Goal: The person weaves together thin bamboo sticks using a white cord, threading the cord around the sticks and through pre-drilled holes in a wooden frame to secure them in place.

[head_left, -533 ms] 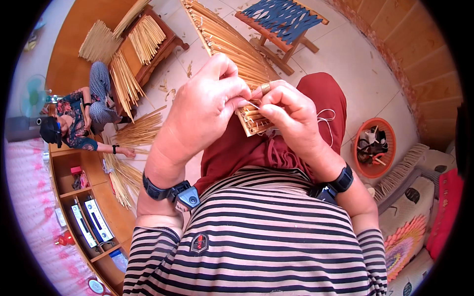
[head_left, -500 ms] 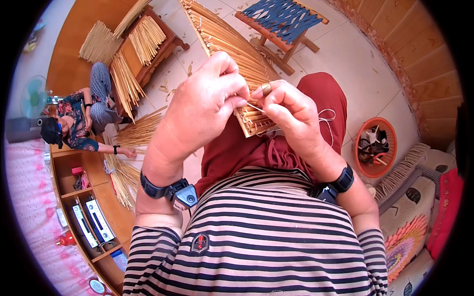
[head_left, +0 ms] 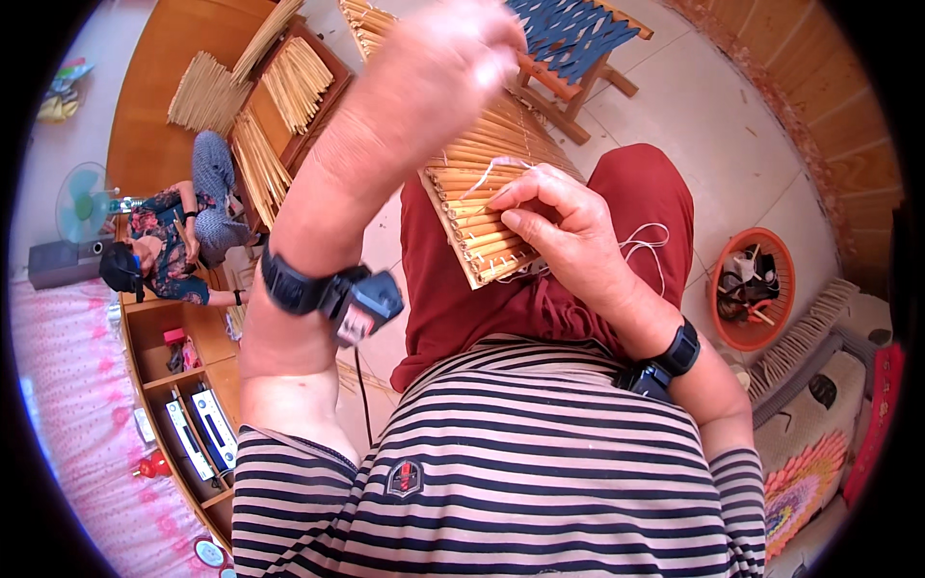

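Seated worker, striped shirt point(head_left: 540, 443), dark red trousers point(head_left: 424, 270). Mat of straw-coloured stalks point(head_left: 482, 231) slants from the upper centre of the frame down to the middle, its near end over the lap; short white stitches along that end.

Left hand point(head_left: 462, 58) raised at upper centre, above the mat in the view, motion-blurred. Fingers look bent inward; cannot tell how far its grip is open or whether anything is in it.

Right hand point(head_left: 564, 217) at centre, over the near part of the mat. Fingers curled, thumb and forefinger tips close together at the stalks; cannot tell whether the grip has hold of anything. White thread point(head_left: 501, 162) loops over the stalks just beside these fingers, one end passing out of sight behind them. More white cord point(head_left: 650, 236) lies in loose loops on the trousers, right of the hand.

Strapped device on each forearm.

Upper centre: stool with blue webbing point(head_left: 573, 39), partly behind the left hand. Right of frame: orange basket point(head_left: 754, 336) with dark and white items inside. Upper left: wooden bench point(head_left: 339, 73) bearing stalk bundles point(head_left: 297, 85). Left: co-worker point(head_left: 164, 241) in a dark cap, near a green-bladed fan point(head_left: 82, 202).
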